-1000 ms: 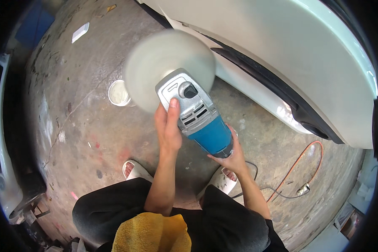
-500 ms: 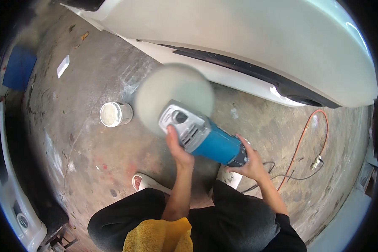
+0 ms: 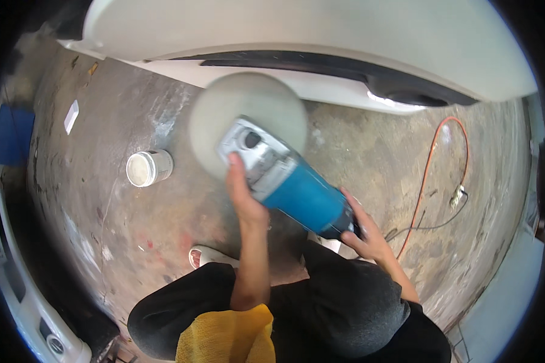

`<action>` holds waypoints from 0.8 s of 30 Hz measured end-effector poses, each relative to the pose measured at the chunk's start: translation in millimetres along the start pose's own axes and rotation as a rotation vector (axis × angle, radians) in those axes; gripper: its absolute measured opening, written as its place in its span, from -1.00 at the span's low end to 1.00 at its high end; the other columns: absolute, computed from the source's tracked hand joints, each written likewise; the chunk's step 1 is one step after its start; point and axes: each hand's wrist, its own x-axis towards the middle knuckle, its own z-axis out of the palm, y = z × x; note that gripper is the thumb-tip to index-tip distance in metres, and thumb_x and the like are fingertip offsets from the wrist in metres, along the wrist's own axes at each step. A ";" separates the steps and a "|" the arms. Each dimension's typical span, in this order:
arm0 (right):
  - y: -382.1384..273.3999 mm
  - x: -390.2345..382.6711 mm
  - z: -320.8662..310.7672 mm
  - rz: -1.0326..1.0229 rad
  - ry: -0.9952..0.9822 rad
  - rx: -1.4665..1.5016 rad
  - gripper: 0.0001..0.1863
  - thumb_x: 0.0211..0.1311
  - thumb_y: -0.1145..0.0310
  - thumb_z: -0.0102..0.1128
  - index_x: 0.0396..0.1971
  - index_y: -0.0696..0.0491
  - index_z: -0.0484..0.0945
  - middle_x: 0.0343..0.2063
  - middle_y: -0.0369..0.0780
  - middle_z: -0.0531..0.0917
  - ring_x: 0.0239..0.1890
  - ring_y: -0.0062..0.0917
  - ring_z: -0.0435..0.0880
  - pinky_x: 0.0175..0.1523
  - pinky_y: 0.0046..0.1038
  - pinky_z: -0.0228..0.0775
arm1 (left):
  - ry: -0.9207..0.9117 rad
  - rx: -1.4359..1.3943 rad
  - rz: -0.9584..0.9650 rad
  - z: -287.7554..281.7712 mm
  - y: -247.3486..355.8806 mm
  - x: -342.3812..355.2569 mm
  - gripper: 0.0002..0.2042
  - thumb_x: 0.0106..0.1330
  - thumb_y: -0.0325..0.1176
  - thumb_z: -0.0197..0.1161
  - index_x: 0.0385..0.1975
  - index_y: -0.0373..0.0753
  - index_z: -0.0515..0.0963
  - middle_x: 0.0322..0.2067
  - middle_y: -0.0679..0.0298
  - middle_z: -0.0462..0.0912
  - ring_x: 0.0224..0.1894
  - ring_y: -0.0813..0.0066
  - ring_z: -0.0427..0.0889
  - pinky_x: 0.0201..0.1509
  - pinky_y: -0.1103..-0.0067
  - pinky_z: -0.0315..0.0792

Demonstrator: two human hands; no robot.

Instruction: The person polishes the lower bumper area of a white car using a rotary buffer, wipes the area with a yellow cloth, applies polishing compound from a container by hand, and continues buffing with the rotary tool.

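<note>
I hold a blue and silver rotary polisher [image 3: 303,193] diagonally over my lap. My left hand [image 3: 244,196] grips its silver head from below left, thumb along the casing. My right hand [image 3: 363,230] is closed round its dark rear end. The pale round pad [image 3: 218,106] is blurred and lies in front of the lower edge of a white car panel [image 3: 297,24] with a black trim strip [image 3: 272,60]; I cannot tell whether it touches. A yellow cloth [image 3: 221,336] is draped at my lap.
A white bucket [image 3: 145,169] stands on the stained concrete floor [image 3: 121,230], left of the polisher. An orange cord [image 3: 430,157] and a plug connection [image 3: 457,196] lie at right. A detached bumper [image 3: 18,272] is at far left, near a blue board [image 3: 12,136] and a small white object [image 3: 71,115].
The view has turned, so the car panel runs more level across the top. The polisher now lies more diagonally, its pad higher than half a second ago. Both hands still grip it.
</note>
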 end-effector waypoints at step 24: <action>-11.5 13.5 -28.9 0.050 0.025 -0.045 0.16 -0.36 0.02 0.57 0.31 0.11 0.13 0.11 0.02 0.46 0.15 -0.15 0.48 0.22 -0.31 0.25 | -0.036 0.027 0.014 19.4 -8.3 -8.8 -0.47 0.42 0.04 -0.13 0.03 -0.36 0.39 -0.09 0.20 0.53 -0.06 0.47 0.50 0.05 0.55 0.35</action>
